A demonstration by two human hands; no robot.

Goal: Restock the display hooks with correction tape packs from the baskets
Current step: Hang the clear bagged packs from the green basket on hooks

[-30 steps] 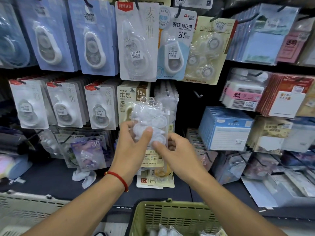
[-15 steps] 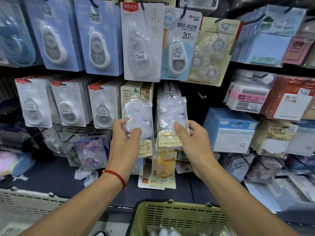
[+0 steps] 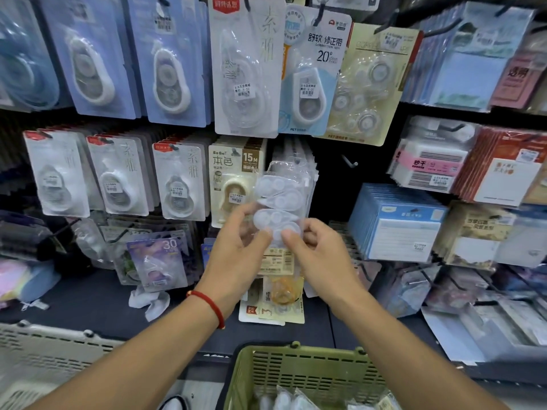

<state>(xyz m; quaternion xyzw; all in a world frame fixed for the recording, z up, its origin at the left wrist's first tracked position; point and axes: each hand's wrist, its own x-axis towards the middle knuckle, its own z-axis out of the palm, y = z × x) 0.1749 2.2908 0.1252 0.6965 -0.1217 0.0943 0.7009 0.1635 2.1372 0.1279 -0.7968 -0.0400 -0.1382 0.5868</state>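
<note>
A clear pack of several white correction tapes (image 3: 279, 204) is held up in front of the middle row of hooks. My left hand (image 3: 236, 247) grips its lower left side, thumb on the front. My right hand (image 3: 318, 254) pinches its lower right corner. The pack's top overlaps a stack of like packs (image 3: 305, 161) hanging on a hook behind it. A green basket (image 3: 305, 371) stands below my arms and holds more clear packs (image 3: 284, 399). A bare hook (image 3: 349, 161) sticks out just right of the stack.
Carded correction tapes (image 3: 177, 184) fill the hooks to the left and above. Sticky-note pads (image 3: 396, 223) hang at the right. A pale grey basket (image 3: 44, 350) sits at the lower left. Loose packs (image 3: 270, 309) lie on the dark shelf under my hands.
Half a second ago my hands were apart, the left holding one pack and the right on the hanging stack. Now both hands have come together on a single pack in front of that stack.
</note>
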